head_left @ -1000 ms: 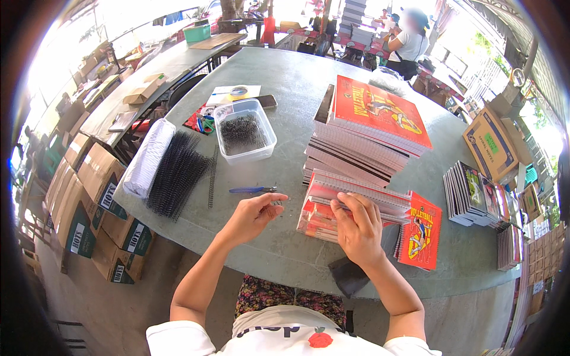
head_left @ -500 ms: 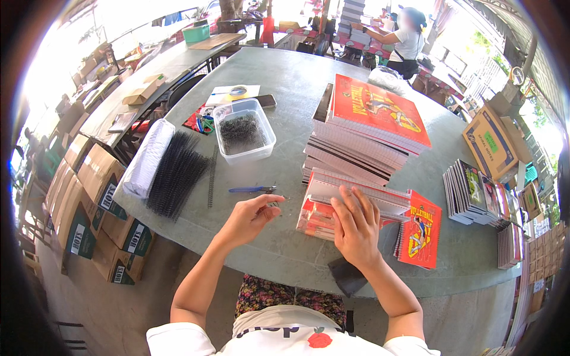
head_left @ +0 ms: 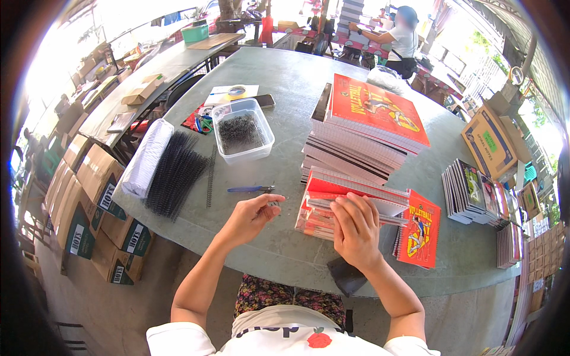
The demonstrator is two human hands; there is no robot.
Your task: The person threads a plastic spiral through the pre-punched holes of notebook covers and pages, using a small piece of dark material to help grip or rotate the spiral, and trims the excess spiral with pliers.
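Counter (head_left: 288,142) is carrying a tall notebook stack (head_left: 371,127), sitting at 12 o'clock from a low notebook stack (head_left: 332,193). Right hand (head_left: 357,228) is resting on the low stack's 6 o'clock side, fingers part-bent, can't tell if gripping; left hand (head_left: 254,218) is hovering at its 9 o'clock, half-curled, tiny dark bits at fingertips, hold unclear. Blue-handled pliers (head_left: 246,189) are lying at left hand's 12.

A busy grey-green table (head_left: 285,74) here: white roll (head_left: 148,158) and black coils (head_left: 174,178) over at the left, clear tub (head_left: 249,155) to their right, phone (head_left: 266,101) just behind, pliers (head_left: 244,189) nearer; tall notebook stack (head_left: 356,139) at right, shorter stack (head_left: 317,218) in front.
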